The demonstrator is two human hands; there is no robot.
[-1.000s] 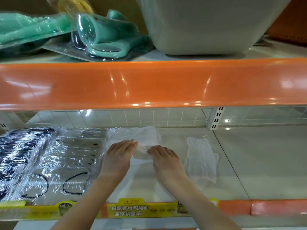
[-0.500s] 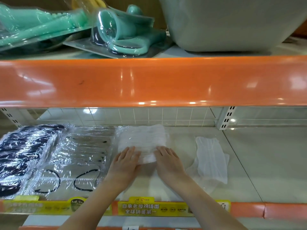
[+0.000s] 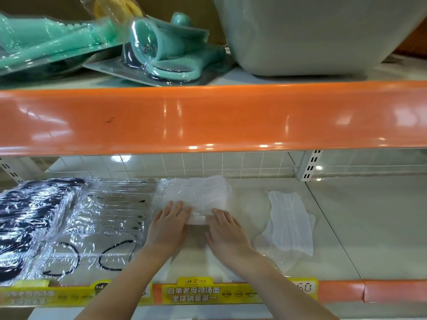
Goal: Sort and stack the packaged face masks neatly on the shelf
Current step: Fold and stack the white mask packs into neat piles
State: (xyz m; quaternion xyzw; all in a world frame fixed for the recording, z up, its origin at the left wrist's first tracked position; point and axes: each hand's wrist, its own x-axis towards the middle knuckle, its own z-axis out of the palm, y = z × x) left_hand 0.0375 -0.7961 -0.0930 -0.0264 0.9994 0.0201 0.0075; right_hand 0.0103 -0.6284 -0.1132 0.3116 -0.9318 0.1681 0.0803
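Head view, the only one supplied. Both hands lie on the lower shelf (image 3: 346, 227) at the near edge of a stack of white masks (image 3: 196, 197) in clear wrap. The left hand (image 3: 167, 227) rests with fingers straight and close together, tips on the stack's near left corner. The right hand (image 3: 227, 232) lies likewise, fingers extended and flat, tips touching the near right corner. Neither hand is seen curling round or pinching the pack; contact looks like a flat press or push. The stack lies directly ahead of the hands, toward the back of the shelf, its long axis running roughly front to back and tilted slightly; the hands are about equally near it, one at each near corner. Just left of the stack, touching or overlapping it, lie clear packs (image 3: 111, 227) showing black ear loops, and further left a row of dark packs (image 3: 27, 215). A loose white mask (image 3: 291, 222) in a limp bag lies to the right, apart from the stack and nearer the right hand, its long axis also front to back. Judgement: the step in hand is squaring the white stack; the loose mask remains unstacked, and the right hand is better placed to fetch it. The slick wrap may slide under pressure. Above, the orange rail (image 3: 208, 116) fronts an upper shelf with teal goods (image 3: 166, 47) and a pale tub (image 3: 312, 31).
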